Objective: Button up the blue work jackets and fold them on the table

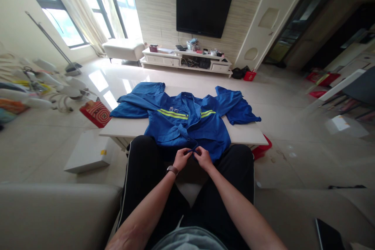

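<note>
A blue work jacket (166, 125) with yellow-green stripes across the chest lies spread over a white coffee table (246, 136). Its lower front hangs over the near edge, between my knees. My left hand (183, 158), with a watch on the wrist, pinches the jacket's bottom hem. Right beside it, my right hand (203, 157) pinches the hem too, the fingertips of both hands almost meeting. Whether a button lies between the fingers I cannot make out. More blue cloth (238, 105) lies at the table's right end, and folded blue cloth (140, 97) at the left.
A white box (88, 152) stands on the floor left of the table, near a red bag (96, 113). Something red (261, 147) shows under the table's right end. A dark phone or tablet (328, 234) rests on the sofa (293, 211). A TV cabinet (164, 59) stands by the far wall.
</note>
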The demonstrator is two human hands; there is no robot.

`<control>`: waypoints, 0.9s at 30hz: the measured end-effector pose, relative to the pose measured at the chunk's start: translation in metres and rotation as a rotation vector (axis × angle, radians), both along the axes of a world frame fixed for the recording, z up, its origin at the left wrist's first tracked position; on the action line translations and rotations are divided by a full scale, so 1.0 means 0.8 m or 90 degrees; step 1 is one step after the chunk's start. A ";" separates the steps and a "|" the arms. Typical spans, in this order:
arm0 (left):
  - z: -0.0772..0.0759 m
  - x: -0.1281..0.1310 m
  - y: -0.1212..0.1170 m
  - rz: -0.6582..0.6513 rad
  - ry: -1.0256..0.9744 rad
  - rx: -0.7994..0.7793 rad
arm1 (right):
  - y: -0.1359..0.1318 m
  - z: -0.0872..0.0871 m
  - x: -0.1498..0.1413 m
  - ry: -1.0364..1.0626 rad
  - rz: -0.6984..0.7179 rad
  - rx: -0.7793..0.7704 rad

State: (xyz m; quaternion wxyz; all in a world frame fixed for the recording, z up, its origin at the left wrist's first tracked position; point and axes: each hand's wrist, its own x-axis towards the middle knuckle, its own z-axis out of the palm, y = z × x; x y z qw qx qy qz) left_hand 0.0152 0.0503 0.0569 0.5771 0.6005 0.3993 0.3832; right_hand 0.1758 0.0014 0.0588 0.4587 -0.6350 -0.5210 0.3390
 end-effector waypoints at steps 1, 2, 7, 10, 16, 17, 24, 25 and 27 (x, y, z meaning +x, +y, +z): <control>0.001 0.000 0.000 -0.004 0.006 0.007 | -0.001 0.001 0.000 -0.009 -0.001 0.003; 0.002 0.000 -0.001 -0.008 0.013 0.016 | -0.001 0.003 0.000 -0.017 -0.002 0.006; 0.007 0.000 -0.002 -0.007 0.033 0.035 | -0.003 0.005 -0.003 -0.043 -0.023 0.021; 0.009 0.000 -0.003 0.003 0.032 0.029 | -0.004 0.006 -0.006 -0.051 -0.044 0.028; 0.007 0.000 -0.007 0.033 0.071 0.022 | -0.003 0.012 -0.006 -0.060 -0.043 0.025; 0.006 0.000 -0.007 0.041 0.070 0.020 | -0.004 0.012 -0.006 -0.061 -0.033 0.024; 0.003 0.001 -0.007 0.049 0.046 0.025 | -0.004 0.014 -0.006 -0.084 -0.014 0.026; 0.004 0.001 -0.007 0.049 0.045 0.028 | -0.004 0.014 -0.006 -0.086 -0.012 0.027; 0.004 0.001 -0.007 0.045 0.044 0.033 | -0.006 0.015 -0.006 -0.092 -0.011 0.028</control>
